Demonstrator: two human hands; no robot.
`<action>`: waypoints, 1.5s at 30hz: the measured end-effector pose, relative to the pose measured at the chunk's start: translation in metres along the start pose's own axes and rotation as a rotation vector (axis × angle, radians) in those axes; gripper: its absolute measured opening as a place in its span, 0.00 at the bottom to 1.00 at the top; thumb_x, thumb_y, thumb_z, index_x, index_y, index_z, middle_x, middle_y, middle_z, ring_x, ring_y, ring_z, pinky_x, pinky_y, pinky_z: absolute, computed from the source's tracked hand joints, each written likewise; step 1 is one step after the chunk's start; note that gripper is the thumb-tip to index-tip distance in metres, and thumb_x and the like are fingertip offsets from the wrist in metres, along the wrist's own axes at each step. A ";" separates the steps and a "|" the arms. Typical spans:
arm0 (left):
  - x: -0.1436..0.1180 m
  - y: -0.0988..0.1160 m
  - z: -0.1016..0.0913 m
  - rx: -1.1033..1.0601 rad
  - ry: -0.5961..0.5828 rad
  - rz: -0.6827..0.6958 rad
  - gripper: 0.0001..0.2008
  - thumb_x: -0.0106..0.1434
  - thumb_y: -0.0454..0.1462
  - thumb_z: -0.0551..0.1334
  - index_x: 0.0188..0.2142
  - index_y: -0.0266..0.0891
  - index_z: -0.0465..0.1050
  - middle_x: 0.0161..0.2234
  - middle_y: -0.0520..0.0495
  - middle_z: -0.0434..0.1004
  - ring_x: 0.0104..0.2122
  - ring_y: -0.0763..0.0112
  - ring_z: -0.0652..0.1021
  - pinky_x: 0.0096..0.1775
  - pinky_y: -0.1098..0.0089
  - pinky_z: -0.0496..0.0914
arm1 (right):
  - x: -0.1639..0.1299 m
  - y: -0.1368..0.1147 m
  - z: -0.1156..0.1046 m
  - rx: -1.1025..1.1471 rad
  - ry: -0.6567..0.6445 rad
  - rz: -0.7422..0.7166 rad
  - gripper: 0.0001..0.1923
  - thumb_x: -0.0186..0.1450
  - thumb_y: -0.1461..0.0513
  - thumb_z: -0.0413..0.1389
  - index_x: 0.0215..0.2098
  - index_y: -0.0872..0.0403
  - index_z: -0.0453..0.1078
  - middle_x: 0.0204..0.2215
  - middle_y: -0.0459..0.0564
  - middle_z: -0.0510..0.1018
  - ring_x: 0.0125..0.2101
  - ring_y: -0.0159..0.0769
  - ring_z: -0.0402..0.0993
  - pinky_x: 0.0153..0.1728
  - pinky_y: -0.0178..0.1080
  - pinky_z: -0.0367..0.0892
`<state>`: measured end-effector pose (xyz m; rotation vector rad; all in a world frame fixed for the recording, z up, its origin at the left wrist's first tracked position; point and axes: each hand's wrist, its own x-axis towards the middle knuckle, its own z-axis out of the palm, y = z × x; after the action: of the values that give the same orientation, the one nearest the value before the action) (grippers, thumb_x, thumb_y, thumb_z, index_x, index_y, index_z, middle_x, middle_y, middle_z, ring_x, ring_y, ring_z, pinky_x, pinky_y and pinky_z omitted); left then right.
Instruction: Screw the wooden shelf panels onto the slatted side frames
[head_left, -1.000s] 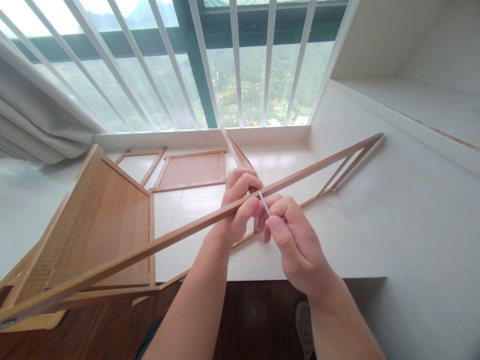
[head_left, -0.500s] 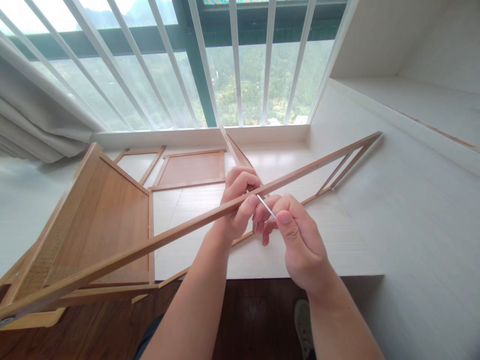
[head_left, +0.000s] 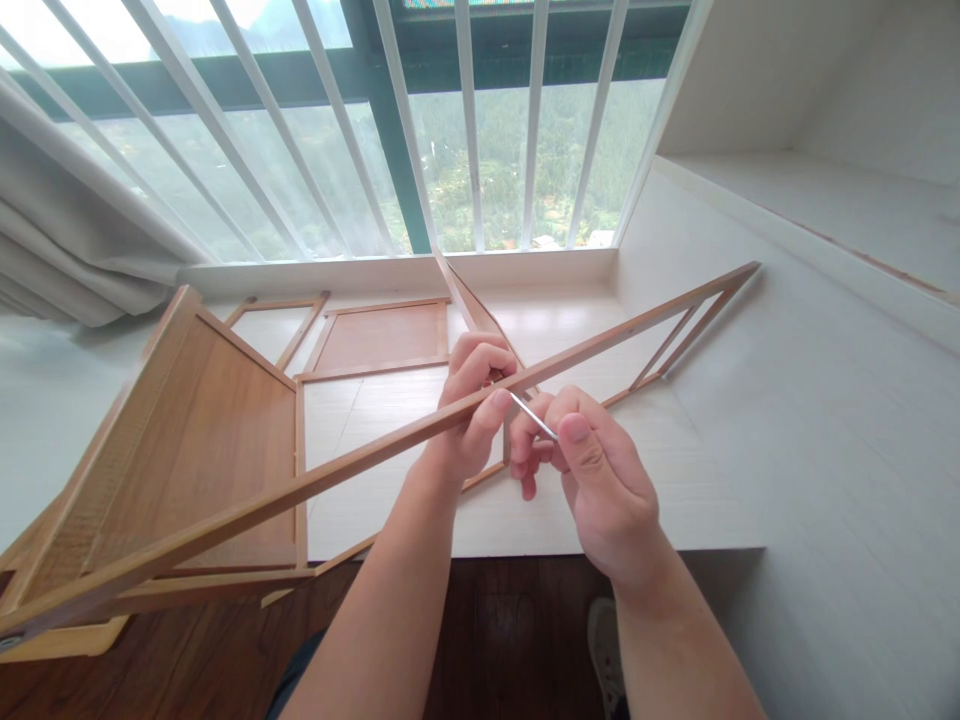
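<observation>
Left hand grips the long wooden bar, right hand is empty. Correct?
Not quite: the right hand isn't empty; the head view shows it pinching a thin metal rod. The left hand does grip the long wooden bar.

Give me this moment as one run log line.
Left hand: gripping wooden bar | Right hand: pinching thin silvery rod, tip at bar | Nearby: large wooden panel, gray curtain

Our long brown wooden rail (head_left: 390, 446) and skinny silvery rod (head_left: 534, 416)
We've got the rail slanting up rightward, rod tilted, top end right by it.
</observation>
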<state>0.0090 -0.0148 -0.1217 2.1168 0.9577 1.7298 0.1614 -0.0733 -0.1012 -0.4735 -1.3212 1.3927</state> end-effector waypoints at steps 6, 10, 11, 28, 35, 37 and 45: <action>0.000 0.001 0.001 -0.026 0.005 0.012 0.14 0.71 0.49 0.52 0.37 0.44 0.67 0.42 0.46 0.67 0.37 0.63 0.71 0.38 0.58 0.72 | 0.001 -0.003 0.001 0.026 -0.010 0.019 0.18 0.76 0.52 0.47 0.31 0.51 0.64 0.30 0.47 0.70 0.30 0.35 0.68 0.27 0.38 0.64; -0.001 -0.001 0.001 0.005 0.004 -0.010 0.14 0.70 0.50 0.52 0.37 0.45 0.66 0.42 0.45 0.67 0.38 0.61 0.71 0.39 0.58 0.71 | 0.002 -0.003 0.001 0.025 -0.009 0.026 0.19 0.76 0.51 0.47 0.30 0.51 0.64 0.29 0.47 0.70 0.30 0.35 0.68 0.26 0.38 0.64; -0.001 -0.001 0.001 0.013 0.002 -0.015 0.15 0.70 0.51 0.51 0.37 0.45 0.66 0.42 0.45 0.66 0.38 0.61 0.71 0.39 0.57 0.71 | 0.002 -0.002 0.001 0.022 -0.006 0.031 0.19 0.76 0.51 0.47 0.31 0.51 0.65 0.29 0.47 0.71 0.30 0.35 0.68 0.26 0.37 0.65; -0.003 0.008 0.012 -0.094 0.098 -0.114 0.15 0.68 0.52 0.51 0.35 0.45 0.64 0.40 0.46 0.63 0.34 0.63 0.68 0.37 0.57 0.71 | 0.000 0.002 0.009 0.002 0.037 0.022 0.17 0.76 0.50 0.48 0.34 0.51 0.66 0.32 0.48 0.71 0.31 0.35 0.68 0.27 0.37 0.65; -0.003 0.006 0.014 -0.115 0.125 -0.070 0.16 0.68 0.52 0.53 0.36 0.44 0.65 0.40 0.46 0.64 0.38 0.60 0.69 0.43 0.55 0.70 | 0.001 -0.002 0.007 -0.027 0.018 0.034 0.17 0.76 0.51 0.48 0.33 0.51 0.66 0.31 0.48 0.71 0.32 0.35 0.68 0.28 0.38 0.64; -0.002 0.005 0.011 -0.128 0.106 -0.058 0.14 0.68 0.51 0.54 0.36 0.44 0.66 0.39 0.47 0.64 0.39 0.60 0.69 0.43 0.56 0.70 | 0.001 -0.002 0.006 -0.066 0.024 0.030 0.17 0.76 0.52 0.48 0.33 0.52 0.67 0.31 0.48 0.71 0.32 0.35 0.68 0.28 0.38 0.64; -0.001 0.008 0.006 -0.092 0.056 -0.102 0.12 0.67 0.48 0.53 0.35 0.44 0.66 0.40 0.45 0.65 0.42 0.58 0.68 0.42 0.57 0.69 | -0.001 -0.001 0.006 -0.154 0.050 0.001 0.17 0.76 0.51 0.49 0.33 0.51 0.68 0.34 0.49 0.74 0.34 0.36 0.70 0.28 0.39 0.65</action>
<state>0.0172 -0.0206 -0.1196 1.9379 0.9634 1.7560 0.1568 -0.0768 -0.0993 -0.6085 -1.3936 1.2777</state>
